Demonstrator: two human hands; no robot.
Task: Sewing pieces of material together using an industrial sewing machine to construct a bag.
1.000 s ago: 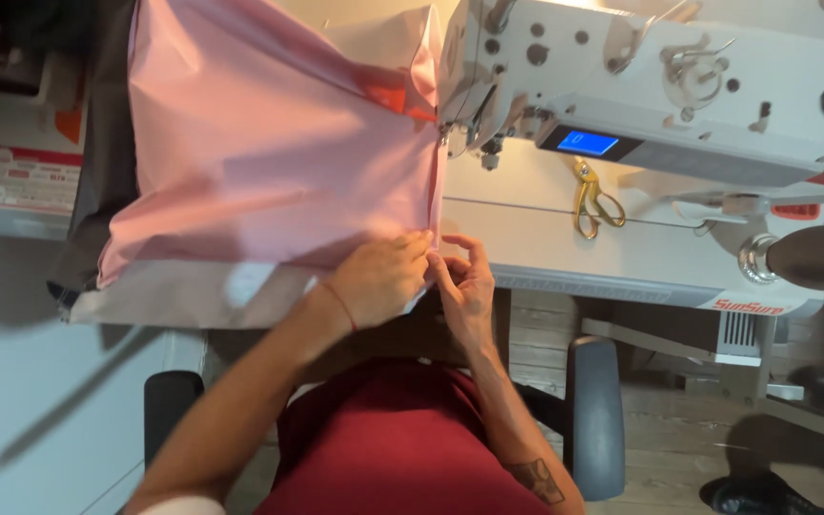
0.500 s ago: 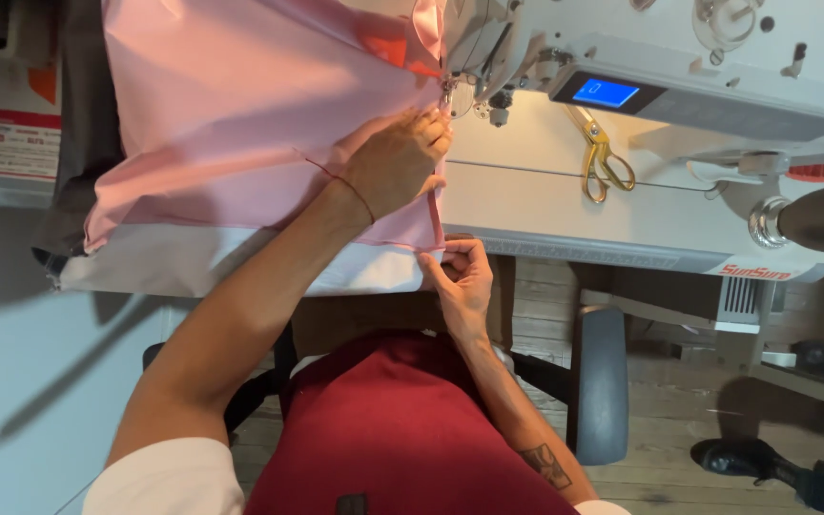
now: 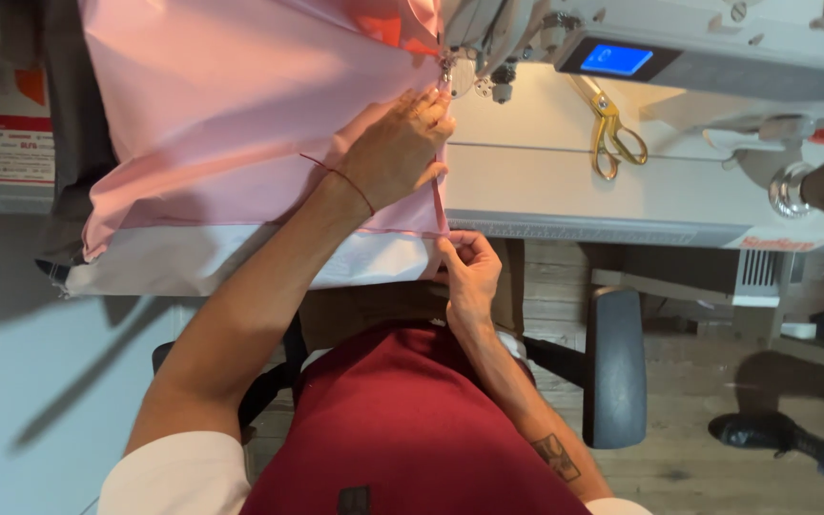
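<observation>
A large sheet of pink fabric [image 3: 240, 114] lies spread over the white sewing table [image 3: 545, 191], its right edge running up to the needle area of the white sewing machine [image 3: 488, 57]. My left hand [image 3: 398, 148] rests flat on the fabric edge, fingertips close to the presser foot. My right hand [image 3: 469, 272] pinches the near corner of the same fabric edge at the table's front rim, holding it taut. A thin red thread bracelet circles my left wrist.
Gold-handled scissors [image 3: 607, 133] lie on the table right of the needle. A blue-lit display [image 3: 617, 59] glows on the machine. A grey garment [image 3: 69, 114] hangs at the left. A chair armrest [image 3: 612, 367] and wooden floor lie below.
My left hand has slid up the fabric edge from the table's front rim to the needle. My right hand has stayed pinching the near corner.
</observation>
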